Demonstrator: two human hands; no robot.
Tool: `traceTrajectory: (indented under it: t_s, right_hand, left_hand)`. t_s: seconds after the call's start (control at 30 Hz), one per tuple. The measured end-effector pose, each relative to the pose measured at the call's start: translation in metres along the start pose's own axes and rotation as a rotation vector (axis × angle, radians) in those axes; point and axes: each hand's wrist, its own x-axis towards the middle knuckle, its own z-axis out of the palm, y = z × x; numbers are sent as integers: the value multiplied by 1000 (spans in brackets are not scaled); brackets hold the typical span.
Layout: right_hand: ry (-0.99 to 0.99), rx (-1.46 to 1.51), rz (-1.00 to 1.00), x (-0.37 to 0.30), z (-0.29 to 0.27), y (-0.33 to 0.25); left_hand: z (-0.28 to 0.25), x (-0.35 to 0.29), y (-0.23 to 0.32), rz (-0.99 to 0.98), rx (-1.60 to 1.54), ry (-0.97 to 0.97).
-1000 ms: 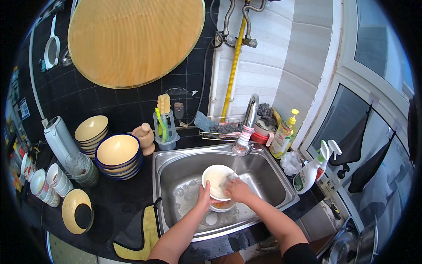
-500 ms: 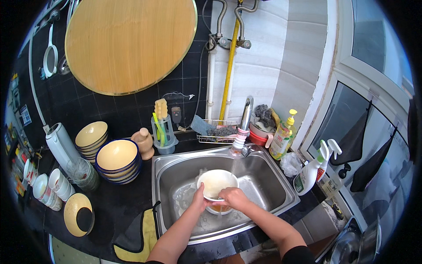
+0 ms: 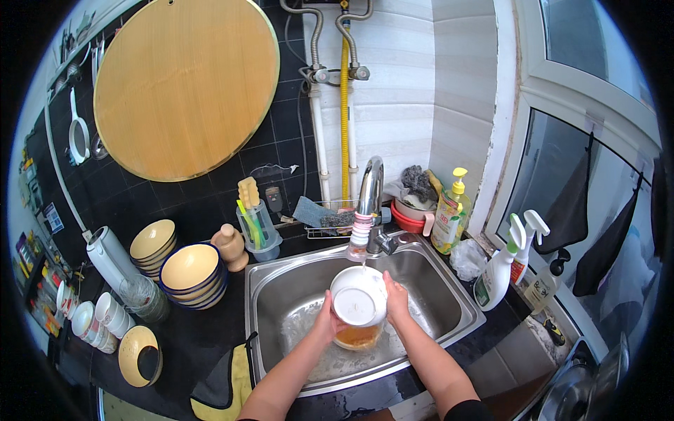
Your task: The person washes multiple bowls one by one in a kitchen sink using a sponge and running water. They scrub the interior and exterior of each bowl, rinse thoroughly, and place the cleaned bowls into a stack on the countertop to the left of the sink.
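White bowl [image 3: 355, 306] now flipped, lower centre, outside under tap [image 3: 368, 196]; my left hand [image 3: 327, 321] and right hand [image 3: 397, 299] grip its sides.

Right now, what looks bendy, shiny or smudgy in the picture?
In the head view, the window frame curves near the dark round rim; in that head view, the faucet and steel sink catch bright glints; in the head view, the white bowl looks fairly clear, but the far-left clutter looks blurry.

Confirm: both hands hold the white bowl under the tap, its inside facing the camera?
No: the head view shows the white bowl with its base facing the camera. The left hand and right hand do hold it under the tap.
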Motion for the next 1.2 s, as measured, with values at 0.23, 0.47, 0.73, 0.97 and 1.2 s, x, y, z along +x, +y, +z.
traceTrajectory:
  t_s: [0.23, 0.47, 0.73, 0.97, 1.2]
  right_hand:
    - [165, 160, 197, 11, -9, 6]
    - [-218, -340, -265, -3, 3, -3]
    - [-612, -1049, -987, -59, 63, -30]
    - [-464, -1004, -365, 35, 20, -15]
    - [-609, -1365, -1179, -56, 70, -35]
  left_hand:
    - [6, 9, 6, 157, -263, -153]
    - [27, 2, 3, 435, 16, 273]
    - [21, 5, 2, 484, 55, 427]
    - [27, -1, 4, 411, 257, 383]
    - [21, -3, 5, 531, 27, 324]
